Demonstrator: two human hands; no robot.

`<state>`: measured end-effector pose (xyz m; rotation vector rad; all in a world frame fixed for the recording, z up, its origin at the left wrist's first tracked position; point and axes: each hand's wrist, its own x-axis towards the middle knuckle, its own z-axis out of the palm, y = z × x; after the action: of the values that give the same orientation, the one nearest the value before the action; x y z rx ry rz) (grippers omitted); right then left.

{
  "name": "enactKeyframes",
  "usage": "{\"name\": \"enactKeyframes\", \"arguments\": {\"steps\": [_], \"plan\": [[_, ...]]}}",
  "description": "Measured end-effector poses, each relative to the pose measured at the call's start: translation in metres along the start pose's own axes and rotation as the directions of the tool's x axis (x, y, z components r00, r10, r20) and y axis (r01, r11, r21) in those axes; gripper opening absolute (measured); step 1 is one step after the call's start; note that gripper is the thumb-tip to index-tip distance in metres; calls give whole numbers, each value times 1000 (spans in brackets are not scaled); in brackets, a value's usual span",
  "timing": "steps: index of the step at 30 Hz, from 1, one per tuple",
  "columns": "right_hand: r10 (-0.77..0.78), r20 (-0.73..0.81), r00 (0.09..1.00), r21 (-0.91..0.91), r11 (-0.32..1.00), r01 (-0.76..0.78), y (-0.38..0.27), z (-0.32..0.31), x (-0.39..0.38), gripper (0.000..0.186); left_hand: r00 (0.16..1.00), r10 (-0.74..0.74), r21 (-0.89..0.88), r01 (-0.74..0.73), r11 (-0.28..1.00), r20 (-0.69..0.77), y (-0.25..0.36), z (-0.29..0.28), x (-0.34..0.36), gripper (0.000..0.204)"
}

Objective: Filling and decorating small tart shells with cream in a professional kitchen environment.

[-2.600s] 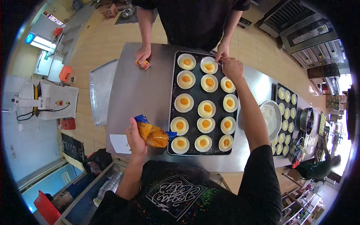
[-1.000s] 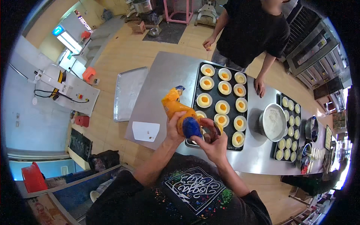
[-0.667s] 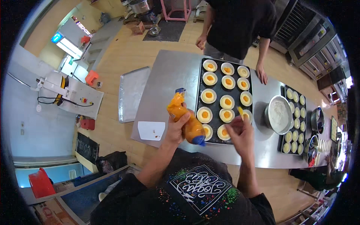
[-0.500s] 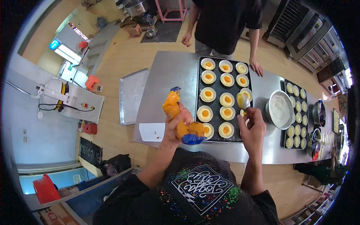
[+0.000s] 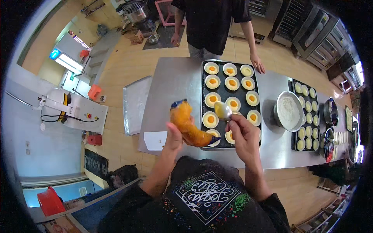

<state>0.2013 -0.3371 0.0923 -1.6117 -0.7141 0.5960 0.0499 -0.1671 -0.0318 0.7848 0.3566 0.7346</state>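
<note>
In my left hand a clear plastic bag of orange filling is held, its dark blue ends showing; my fingers are mostly hidden behind it. My right hand grips a metal spoon, whose bowl has yellowish filling on it and hovers close to the bag. Below both hands lies a black baking tray with rows of white paper cups holding pale batter. Most cups that show, such as the tart-like cup, have an orange dollop in the middle; one far-right cup shows none.
A steel table carries a metal bowl of white powder, a second tray of cups and a white sheet. An empty metal tray sits left. A person stands across, one hand on the table.
The spoon has moved left from above the tray's right column toward the bag. My left hand's grip has loosened, thumb now raised, and the bag shows more fully.
</note>
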Motion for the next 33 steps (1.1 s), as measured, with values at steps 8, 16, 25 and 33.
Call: {"name": "enactKeyframes", "arguments": {"steps": [8, 16, 25, 33], "plan": [[-94, -11, 996, -193, 977, 90, 7, 3, -7, 14, 999, -49, 227, 46, 973, 6, 21, 24, -9, 53], [-130, -21, 991, -278, 953, 119, 12, 0, -6, 11, 988, 155, 372, -138, 918, -16, 7, 27, -2, 48], [-11, 25, 1000, -142, 990, 15, 10, -10, 9, 10, 989, 141, 293, -145, 945, 36, 6, 34, 16, 33], [118, 90, 989, 71, 990, -125, 34, -28, 46, 9, 995, 69, 454, -91, 886, 65, 6, 45, 46, 26]]}}
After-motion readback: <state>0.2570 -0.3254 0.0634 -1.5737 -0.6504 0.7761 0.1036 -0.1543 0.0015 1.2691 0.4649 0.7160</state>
